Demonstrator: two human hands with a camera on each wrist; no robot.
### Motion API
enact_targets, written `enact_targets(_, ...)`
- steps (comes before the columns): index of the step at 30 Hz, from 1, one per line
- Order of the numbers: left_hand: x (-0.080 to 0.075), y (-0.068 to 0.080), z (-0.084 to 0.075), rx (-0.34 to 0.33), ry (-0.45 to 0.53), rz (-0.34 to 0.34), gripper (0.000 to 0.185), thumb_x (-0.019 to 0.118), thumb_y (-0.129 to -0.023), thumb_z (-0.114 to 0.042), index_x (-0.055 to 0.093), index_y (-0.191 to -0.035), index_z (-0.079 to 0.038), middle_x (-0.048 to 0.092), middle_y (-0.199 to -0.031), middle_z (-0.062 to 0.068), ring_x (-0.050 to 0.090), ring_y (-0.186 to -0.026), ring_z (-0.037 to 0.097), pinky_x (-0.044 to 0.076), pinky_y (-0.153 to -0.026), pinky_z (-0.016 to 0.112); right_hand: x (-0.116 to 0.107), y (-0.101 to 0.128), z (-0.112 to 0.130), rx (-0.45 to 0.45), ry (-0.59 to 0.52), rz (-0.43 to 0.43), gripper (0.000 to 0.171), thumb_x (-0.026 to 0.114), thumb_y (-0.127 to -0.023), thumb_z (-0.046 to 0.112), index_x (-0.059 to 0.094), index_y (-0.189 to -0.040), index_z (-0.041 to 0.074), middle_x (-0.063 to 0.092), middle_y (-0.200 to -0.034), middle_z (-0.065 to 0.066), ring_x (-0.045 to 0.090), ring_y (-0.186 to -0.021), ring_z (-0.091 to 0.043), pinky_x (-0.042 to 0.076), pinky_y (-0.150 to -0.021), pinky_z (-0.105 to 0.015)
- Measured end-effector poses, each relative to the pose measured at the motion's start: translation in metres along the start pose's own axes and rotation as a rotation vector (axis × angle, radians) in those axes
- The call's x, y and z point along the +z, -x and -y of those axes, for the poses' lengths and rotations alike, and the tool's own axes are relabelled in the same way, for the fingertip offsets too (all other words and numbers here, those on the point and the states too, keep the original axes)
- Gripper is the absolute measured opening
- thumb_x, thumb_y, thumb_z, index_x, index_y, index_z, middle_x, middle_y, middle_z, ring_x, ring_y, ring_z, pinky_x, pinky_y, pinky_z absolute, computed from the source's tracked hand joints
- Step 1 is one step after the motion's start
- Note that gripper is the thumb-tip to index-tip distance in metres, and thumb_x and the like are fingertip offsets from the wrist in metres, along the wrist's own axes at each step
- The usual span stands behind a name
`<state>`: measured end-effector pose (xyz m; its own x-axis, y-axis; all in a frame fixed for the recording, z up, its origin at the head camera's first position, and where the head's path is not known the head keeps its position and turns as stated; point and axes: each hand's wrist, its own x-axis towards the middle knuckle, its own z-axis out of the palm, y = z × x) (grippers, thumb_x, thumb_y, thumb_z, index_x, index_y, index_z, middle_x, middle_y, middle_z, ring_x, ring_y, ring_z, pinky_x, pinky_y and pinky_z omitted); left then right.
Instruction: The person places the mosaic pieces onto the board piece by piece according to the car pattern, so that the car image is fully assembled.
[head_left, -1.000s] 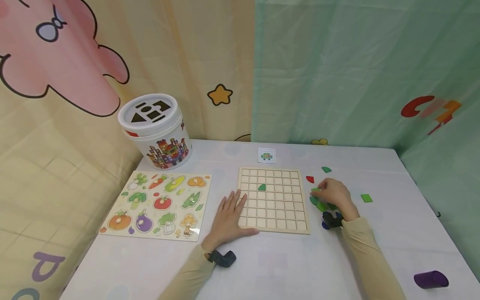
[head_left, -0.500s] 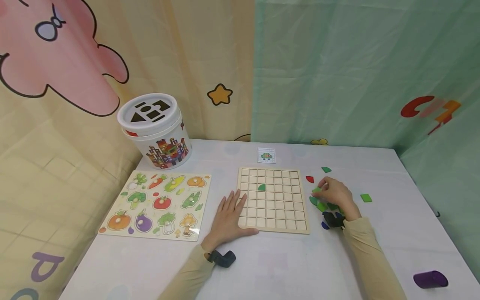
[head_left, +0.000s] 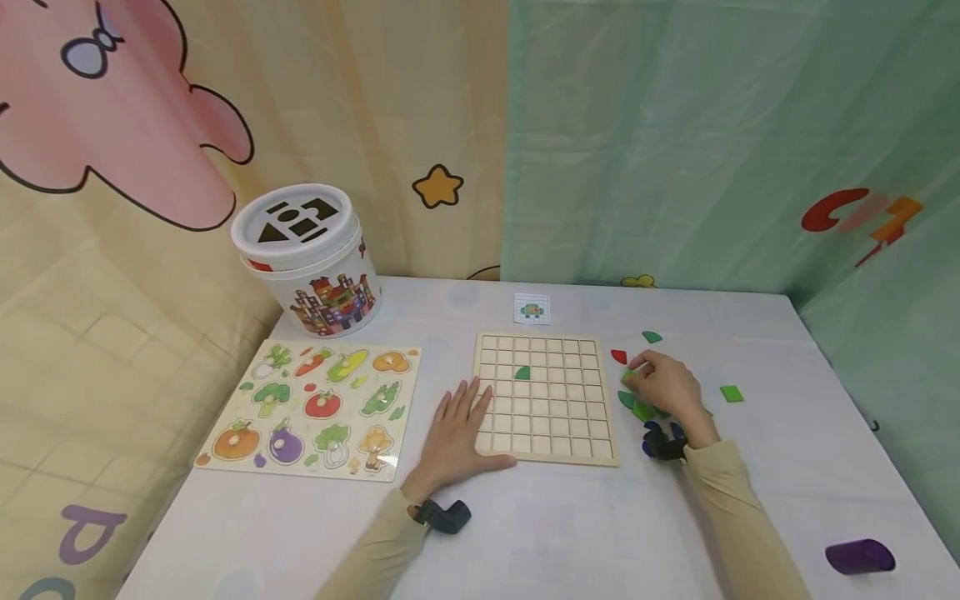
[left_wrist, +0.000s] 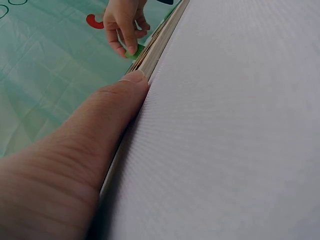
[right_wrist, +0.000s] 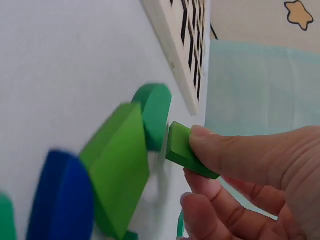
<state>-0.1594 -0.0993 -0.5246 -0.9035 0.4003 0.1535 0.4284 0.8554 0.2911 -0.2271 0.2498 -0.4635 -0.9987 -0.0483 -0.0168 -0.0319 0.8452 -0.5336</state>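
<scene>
A wooden grid board (head_left: 547, 398) lies in the middle of the table, with one green quarter-round piece (head_left: 522, 373) in a cell. My left hand (head_left: 459, 425) lies flat, fingers straight, over the board's left edge; its thumb (left_wrist: 112, 127) presses against the board's side (left_wrist: 161, 39). Just right of the board, my right hand (head_left: 637, 373) pinches a small green tile (right_wrist: 181, 148) between thumb and fingers. It is just above a cluster of loose pieces: a light green block (right_wrist: 119, 167), a dark green rounded piece (right_wrist: 155, 112) and a blue piece (right_wrist: 60, 197).
More loose pieces lie right of the board: a red piece (head_left: 618, 357), a green piece (head_left: 652, 337), a green square (head_left: 732, 393). A pattern card (head_left: 532, 309) lies behind the board. At left are a vegetable puzzle (head_left: 315, 408) and a bucket (head_left: 307, 258). A purple cylinder (head_left: 860, 556) lies front right.
My right hand has shifted slightly away from me with the green tile between its fingers. The left hand has stayed flat on the board's edge.
</scene>
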Motion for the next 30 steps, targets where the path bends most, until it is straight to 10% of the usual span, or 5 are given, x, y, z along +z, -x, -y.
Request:
enact_targets(14, 0.000, -0.002, 0.001, -0.010, -0.013, 0.019, 0.115, 0.050, -0.069, -0.083, 0.018, -0.153, -0.012, 0.007, -0.158, 0.010, 0.001, -0.143, 0.026, -0.002, -0.114, 0.040, 0.027, -0.006, 0.040, -0.182, -0.088, -0.085, 0.019, 0.072, -0.085, 0.023, 0.066, -0.090, 0.006, 0.061, -0.075, -0.001, 0.048, -0.055, -0.015, 0.038, -0.047, -0.030)
enact_targets(30, 0.001, 0.000, 0.001, -0.013, -0.004, 0.026, 0.115, 0.048, -0.070, -0.085, 0.017, -0.153, -0.012, 0.006, -0.158, 0.009, 0.001, -0.143, 0.026, -0.002, -0.114, 0.040, 0.055, -0.023, 0.080, -0.249, -0.070, 0.018, 0.016, 0.078, -0.080, 0.025, 0.068, -0.078, 0.013, 0.061, -0.070, 0.005, 0.054, -0.064, -0.013, 0.044, -0.058, -0.031)
